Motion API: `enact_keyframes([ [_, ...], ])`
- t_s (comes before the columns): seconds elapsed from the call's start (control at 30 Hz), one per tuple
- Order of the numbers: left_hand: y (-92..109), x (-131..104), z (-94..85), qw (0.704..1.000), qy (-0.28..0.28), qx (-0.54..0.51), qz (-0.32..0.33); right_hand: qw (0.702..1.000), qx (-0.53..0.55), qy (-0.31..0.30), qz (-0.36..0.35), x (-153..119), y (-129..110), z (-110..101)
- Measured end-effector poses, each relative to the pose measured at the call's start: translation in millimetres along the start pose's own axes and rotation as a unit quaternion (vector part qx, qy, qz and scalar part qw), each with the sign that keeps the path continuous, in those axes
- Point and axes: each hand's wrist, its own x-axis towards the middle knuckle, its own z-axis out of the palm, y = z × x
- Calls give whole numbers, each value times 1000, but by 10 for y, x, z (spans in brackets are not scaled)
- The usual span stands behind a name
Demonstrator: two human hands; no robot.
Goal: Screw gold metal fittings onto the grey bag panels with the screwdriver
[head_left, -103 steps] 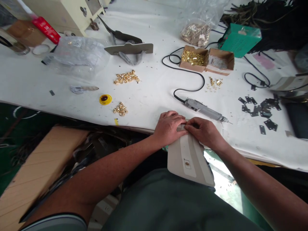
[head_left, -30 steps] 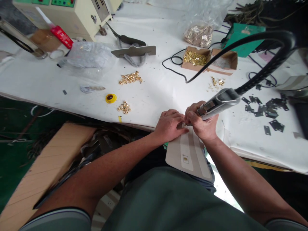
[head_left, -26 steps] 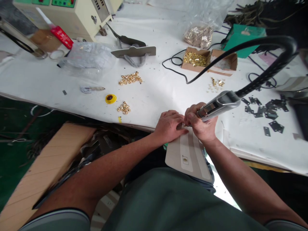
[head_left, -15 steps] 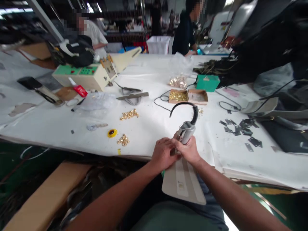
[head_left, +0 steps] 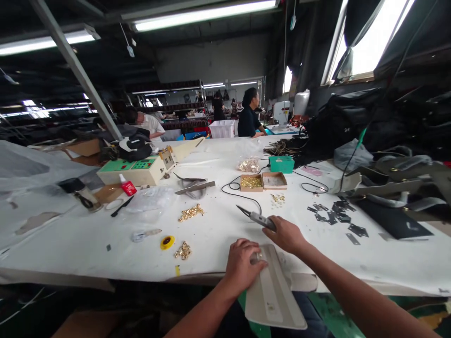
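My right hand (head_left: 286, 233) is closed around a grey handheld tool (head_left: 260, 219) with a black cord leaving its far end, held above the white tabletop. Its tip is hidden, so I cannot tell its exact kind. My left hand (head_left: 243, 265) grips the upper left part of a beige bag panel (head_left: 283, 303), fingers curled and thumb lying over it. The panel hangs past the table edge towards my lap, with a small gold-coloured piece (head_left: 271, 306) on its lower part. The right hand is just beyond the panel's top end, apart from the left hand.
Gold hardware lies in a pile (head_left: 191, 212), a smaller pile (head_left: 183, 251) and a cardboard box (head_left: 251, 183). A green box (head_left: 281, 164) stands behind. Dark metal plates (head_left: 336, 211) are at right, a yellow tape roll (head_left: 167, 242) at left. Two people sit beyond the table.
The view has tilted up. My hands have separated: the right hand has carried the grey tool off the panel, up and forward, turning it leftward. The left hand stays on the panel.
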Motion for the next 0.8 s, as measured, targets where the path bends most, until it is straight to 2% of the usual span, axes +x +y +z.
enact_keyframes([
  [0.1,6,-2,-12,1000,0,-2,1,998,-50,-28,-5,-43,205,162],
  [0.2,-2,2,-11,1000,0,1,3,997,-63,12,-35,-218,311,205],
  [0.3,-9,10,-7,1000,-6,3,0,987,-49,40,-147,-527,387,203],
  [0.4,18,25,-25,1000,-15,-8,-3,967,2,23,-252,-857,426,257],
  [0.5,62,49,-69,996,-15,-79,-33,950,106,39,-292,-1054,360,308],
  [0.6,82,60,-124,971,-1,-207,-115,933,255,76,-243,-1066,173,244],
  [0.7,140,4,-201,949,6,-271,-161,901,412,37,-129,-963,-41,73],
  [0.77,236,-71,-265,914,0,-363,-181,871,488,5,-55,-880,-140,-37],
  [0.8,296,-112,-295,883,-5,-429,-191,858,514,-5,-24,-840,-169,-73],
])
